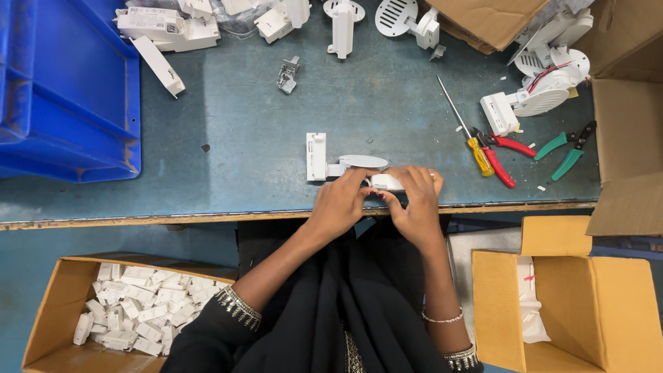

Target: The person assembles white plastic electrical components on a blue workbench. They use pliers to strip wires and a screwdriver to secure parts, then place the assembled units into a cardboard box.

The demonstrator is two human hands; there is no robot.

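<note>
Both hands work at the near edge of the worn blue-grey metal workbench (242, 138), close enough that the piece is braced on the top. The left hand (340, 200) pinches and presses down on the white plastic fixture with an oval head and a rectangular end block (331, 163), which lies flat just in from the near edge, about mid-width. The right hand (416, 197) is curled shut around a small white plastic part (385, 182), butted against the fixture's right end; fingers hide most of it. Tools sit within right-hand reach toward the right edge: a yellow-handled screwdriver (468, 135), red-handled pliers (503, 155) and green-handled cutters (570, 148). More white fixtures lie along the far edge (338, 24). A blue plastic crate (65, 97) fills the far left corner. Below the bench on the left, an open brown cardboard box of small white plastic pieces (138, 311); on the right, a taller open brown cardboard box (573, 304) with a few white parts inside; more cardboard flaps by the right edge. No labels are legible.
</note>
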